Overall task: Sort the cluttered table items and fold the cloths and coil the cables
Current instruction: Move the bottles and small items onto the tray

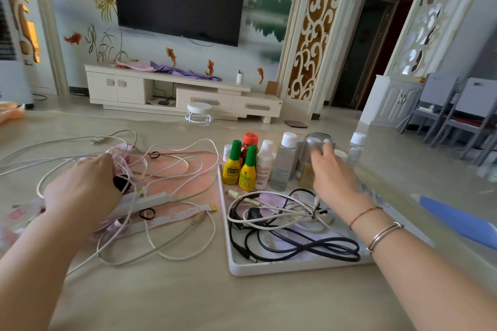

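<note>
Reaching right hand (332, 176) to back of flat white plastic tray (269, 267), fingers (321, 152) curled on round clear glass jar (320, 142). Jar standing among little bottles: two yellow ones with green caps (240, 166), clear ones with white caps (283, 162). Black and white cables (290, 228) heaped in tray front. Resting left hand (83, 185) on white cable tangle (161, 169) over pink cloth (188, 169), left of tray; grip hidden, cannot tell. White measuring tape (177, 216) lying just beside.
</note>
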